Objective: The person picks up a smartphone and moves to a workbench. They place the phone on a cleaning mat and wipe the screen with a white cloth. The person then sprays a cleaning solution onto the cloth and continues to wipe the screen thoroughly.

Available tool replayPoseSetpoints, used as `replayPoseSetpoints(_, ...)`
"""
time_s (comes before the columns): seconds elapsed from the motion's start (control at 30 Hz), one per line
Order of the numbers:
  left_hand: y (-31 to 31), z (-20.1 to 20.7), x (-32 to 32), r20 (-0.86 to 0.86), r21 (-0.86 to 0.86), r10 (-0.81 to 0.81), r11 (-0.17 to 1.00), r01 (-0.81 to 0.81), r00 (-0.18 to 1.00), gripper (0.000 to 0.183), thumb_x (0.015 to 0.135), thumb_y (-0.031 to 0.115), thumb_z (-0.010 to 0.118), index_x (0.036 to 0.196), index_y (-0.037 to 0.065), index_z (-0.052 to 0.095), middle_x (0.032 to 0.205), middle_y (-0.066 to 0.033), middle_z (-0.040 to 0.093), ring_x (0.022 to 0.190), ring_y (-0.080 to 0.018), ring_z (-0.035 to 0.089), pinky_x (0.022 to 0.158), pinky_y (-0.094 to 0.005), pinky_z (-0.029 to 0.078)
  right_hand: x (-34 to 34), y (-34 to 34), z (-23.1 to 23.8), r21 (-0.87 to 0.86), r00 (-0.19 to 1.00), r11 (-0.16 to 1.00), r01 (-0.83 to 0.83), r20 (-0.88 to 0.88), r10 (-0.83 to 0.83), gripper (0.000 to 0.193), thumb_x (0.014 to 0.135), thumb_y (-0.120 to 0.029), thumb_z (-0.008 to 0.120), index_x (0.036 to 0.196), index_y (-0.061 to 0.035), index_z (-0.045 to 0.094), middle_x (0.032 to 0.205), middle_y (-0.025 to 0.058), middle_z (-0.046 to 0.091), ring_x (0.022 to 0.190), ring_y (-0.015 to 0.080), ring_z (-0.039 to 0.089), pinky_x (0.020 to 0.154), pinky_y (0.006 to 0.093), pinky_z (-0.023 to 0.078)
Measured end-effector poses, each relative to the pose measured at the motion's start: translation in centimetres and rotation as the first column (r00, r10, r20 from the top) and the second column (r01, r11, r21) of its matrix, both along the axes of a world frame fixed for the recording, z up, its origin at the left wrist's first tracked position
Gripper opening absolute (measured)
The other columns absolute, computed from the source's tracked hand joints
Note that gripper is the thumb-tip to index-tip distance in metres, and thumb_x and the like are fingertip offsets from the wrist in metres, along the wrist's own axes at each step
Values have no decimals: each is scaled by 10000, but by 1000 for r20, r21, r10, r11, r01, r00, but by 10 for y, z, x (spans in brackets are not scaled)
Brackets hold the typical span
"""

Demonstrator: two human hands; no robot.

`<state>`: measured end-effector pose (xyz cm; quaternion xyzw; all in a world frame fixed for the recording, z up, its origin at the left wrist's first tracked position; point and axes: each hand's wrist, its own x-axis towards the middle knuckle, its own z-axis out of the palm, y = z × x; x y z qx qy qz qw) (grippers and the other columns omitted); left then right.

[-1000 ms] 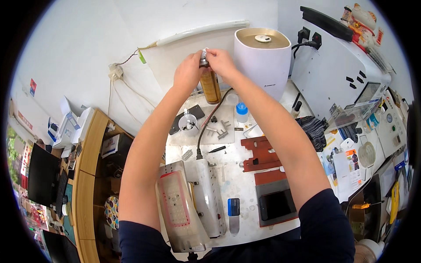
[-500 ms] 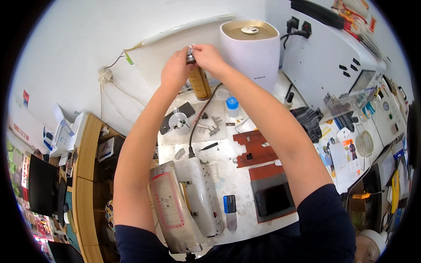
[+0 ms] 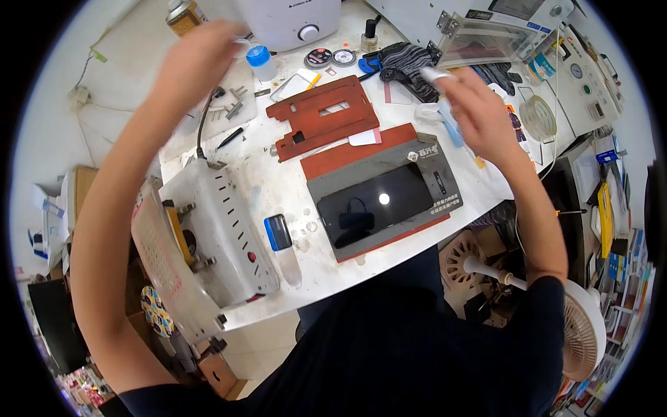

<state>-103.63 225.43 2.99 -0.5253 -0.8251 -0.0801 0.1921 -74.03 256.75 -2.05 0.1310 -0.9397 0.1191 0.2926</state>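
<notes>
My left hand [image 3: 208, 48] is at the far left of the bench, smeared by motion, so its fingers do not show clearly. A small clear, roundish thing [image 3: 241, 47] shows at its fingertips; whether it is held I cannot tell. Behind that hand stands a gold-brown can [image 3: 183, 17], and beside it a small bottle with a blue cap [image 3: 260, 62]. Over the right side, my right hand [image 3: 479, 115] pinches a small white wad [image 3: 433, 74], probably tissue. A black phone [image 3: 375, 203] lies face up on a grey and red holder [image 3: 445, 167], with neither hand on it.
A grey metal machine with a raised lid [image 3: 219, 229] stands at left, a blue-topped scraper blade [image 3: 279, 233] beside it. Behind the phone lies a red-brown plate [image 3: 333, 115]. Dark gloves [image 3: 410, 66], a tape roll [image 3: 538, 118] and a white appliance [image 3: 292, 21] are farther back. A fan [image 3: 580, 326] stands right.
My hands were together at the can's top; now they are apart, the right one far to the right with the white wad. The view has swung right and downward.
</notes>
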Motion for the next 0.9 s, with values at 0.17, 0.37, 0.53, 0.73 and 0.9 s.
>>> replayPoseSetpoints(0.17,102,-53,15,-403,-310,-209,947,82,891,134,910,121,613,1035,72,612,980,-95,611,959,-258,644,790,-403,550,29,0,-13,-311,975,949,-44,-222,-28,294,923,93,538,1202,50,617,947,127,582,766,189,593,652,305,500)
replayPoseSetpoints(0.37,135,-110,-31,-604,-349,-190,936,-43,774,192,927,222,611,1056,83,638,1020,-81,602,950,-219,639,791,-386,550,54,-11,-29,-240,997,970,-45,56,60,309,820,59,609,1113,-22,667,936,112,612,808,310,625,687,355,508)
replayPoseSetpoints(0.53,143,-105,-38,-604,-389,-338,915,103,722,123,815,221,607,798,127,683,956,-46,572,945,-207,575,774,-334,504,51,-6,-58,-135,985,982,-133,93,146,321,767,25,644,1070,-73,680,940,75,617,858,275,636,704,369,526)
replayPoseSetpoints(0.73,137,-96,-25,-614,-445,-341,894,44,712,124,799,235,612,798,142,694,964,-18,569,974,-196,554,794,-326,479,45,-10,-65,-60,960,979,-197,189,205,328,736,30,628,1044,-67,688,983,75,639,866,278,622,681,363,514)
replayPoseSetpoints(0.9,131,-100,-29,-602,-427,-375,897,112,705,141,822,237,599,869,138,687,1023,-27,585,1029,-190,546,835,-321,466,40,-17,-66,5,957,977,-215,199,210,318,728,8,630,1030,-73,688,981,62,631,857,270,606,695,370,506)
